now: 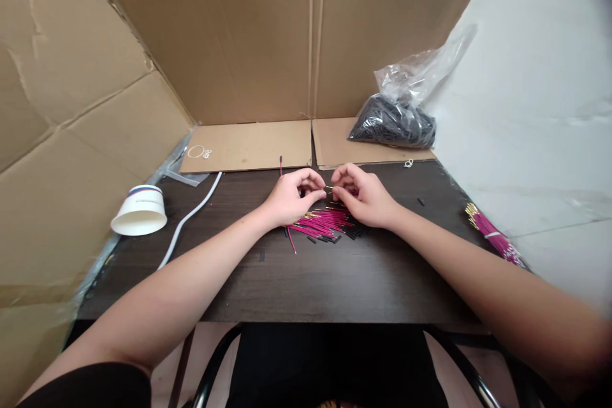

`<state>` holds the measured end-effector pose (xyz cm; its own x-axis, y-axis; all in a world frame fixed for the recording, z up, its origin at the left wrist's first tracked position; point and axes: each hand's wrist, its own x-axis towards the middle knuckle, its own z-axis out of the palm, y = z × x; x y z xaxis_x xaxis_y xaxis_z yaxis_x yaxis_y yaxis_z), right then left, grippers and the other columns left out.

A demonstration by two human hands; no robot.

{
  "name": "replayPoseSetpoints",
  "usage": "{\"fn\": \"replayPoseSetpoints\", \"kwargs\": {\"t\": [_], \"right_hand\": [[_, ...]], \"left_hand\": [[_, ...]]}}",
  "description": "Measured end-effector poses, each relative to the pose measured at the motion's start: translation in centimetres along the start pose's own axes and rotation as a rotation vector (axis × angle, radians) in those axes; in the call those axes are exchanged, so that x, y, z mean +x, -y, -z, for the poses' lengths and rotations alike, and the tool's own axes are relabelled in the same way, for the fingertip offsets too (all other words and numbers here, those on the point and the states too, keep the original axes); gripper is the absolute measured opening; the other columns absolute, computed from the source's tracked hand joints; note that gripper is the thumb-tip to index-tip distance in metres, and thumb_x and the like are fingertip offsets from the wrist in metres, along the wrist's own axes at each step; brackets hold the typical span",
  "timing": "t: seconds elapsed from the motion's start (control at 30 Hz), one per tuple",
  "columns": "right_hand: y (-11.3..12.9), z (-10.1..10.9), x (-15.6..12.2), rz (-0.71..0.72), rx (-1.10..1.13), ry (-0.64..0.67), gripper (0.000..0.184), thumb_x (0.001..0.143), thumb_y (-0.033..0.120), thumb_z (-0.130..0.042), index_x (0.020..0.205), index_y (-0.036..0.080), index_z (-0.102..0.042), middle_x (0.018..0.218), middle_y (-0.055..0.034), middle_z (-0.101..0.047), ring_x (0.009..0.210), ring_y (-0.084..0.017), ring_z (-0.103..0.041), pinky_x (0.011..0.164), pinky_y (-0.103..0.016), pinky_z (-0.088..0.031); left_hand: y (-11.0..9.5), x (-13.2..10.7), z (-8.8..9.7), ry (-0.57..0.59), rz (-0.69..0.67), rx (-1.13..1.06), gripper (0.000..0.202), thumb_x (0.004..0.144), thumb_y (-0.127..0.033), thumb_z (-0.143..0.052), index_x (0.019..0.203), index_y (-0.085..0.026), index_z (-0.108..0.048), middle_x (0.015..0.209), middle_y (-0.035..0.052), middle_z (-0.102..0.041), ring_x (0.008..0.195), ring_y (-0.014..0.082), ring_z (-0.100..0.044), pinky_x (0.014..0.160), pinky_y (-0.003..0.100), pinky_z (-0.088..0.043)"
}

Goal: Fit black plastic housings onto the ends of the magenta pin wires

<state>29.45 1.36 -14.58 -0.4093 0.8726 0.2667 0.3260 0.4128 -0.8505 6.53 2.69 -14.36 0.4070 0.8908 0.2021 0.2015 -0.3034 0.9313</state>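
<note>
My left hand is closed in a pinch above the left side of a pile of magenta wires; what lies between its fingertips is too small to tell. Facing it, my right hand is also pinched, and thin gold tips poke out from its fingers toward the left hand. The wires in the pile have gold ends. Short black sleeves lie scattered at the pile's near edge. Behind my left hand, a magenta wire with a black end sticks out.
A clear bag of black pieces rests on a cardboard sheet at the back. At right lies a tied bundle of magenta wires. A paper cup lies on its side at left, near a white cable. Cardboard walls enclose the table.
</note>
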Motion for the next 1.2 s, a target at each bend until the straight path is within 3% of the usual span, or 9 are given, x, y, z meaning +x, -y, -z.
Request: {"fn": "replayPoseSetpoints", "kwargs": {"t": [0.33,0.63,0.9,1.2], "right_hand": [[0.1,-0.2,0.0,-0.001,0.011,-0.001,0.019,0.101,0.032,-0.064,0.113,0.025,-0.052,0.085,-0.0027,-0.074,0.075,-0.019,-0.071,0.07,-0.035,-0.055],[0.0,-0.3,-0.2,0.014,0.036,-0.006,0.019,0.103,0.034,-0.066,0.114,0.025,-0.053,0.092,-0.0046,-0.074,0.082,-0.02,-0.073,0.075,-0.037,-0.058],[0.1,-0.3,-0.3,0.067,-0.002,0.005,0.017,0.104,0.032,-0.065,0.114,0.026,-0.053,0.096,-0.0056,-0.076,0.086,-0.022,-0.075,0.079,-0.039,-0.06],[0.1,0.7,0.1,0.01,-0.079,-0.069,0.015,0.102,0.032,-0.064,0.113,0.024,-0.057,0.09,-0.0042,-0.077,0.075,-0.02,-0.069,0.07,-0.035,-0.051]], "left_hand": [[0.2,0.1,-0.1,-0.025,0.031,-0.061,0.018,0.088,-0.023,-0.083,0.097,-0.017,-0.068,0.09,0.0075,-0.08,0.083,0.019,-0.077,0.076,0.033,-0.058],[0.4,0.2,-0.1,-0.034,0.089,-0.147,0.02,0.088,-0.022,-0.083,0.096,-0.017,-0.066,0.086,0.0074,-0.081,0.085,0.0208,-0.081,0.086,0.037,-0.064],[0.1,0.2,-0.1,-0.001,0.12,-0.169,0.02,0.089,-0.023,-0.083,0.095,-0.018,-0.065,0.083,0.007,-0.081,0.079,0.0196,-0.079,0.08,0.036,-0.063],[0.0,0.2,0.1,-0.023,0.082,-0.089,0.017,0.089,-0.023,-0.081,0.095,-0.017,-0.066,0.087,0.0076,-0.08,0.08,0.0182,-0.076,0.075,0.033,-0.057]]}}
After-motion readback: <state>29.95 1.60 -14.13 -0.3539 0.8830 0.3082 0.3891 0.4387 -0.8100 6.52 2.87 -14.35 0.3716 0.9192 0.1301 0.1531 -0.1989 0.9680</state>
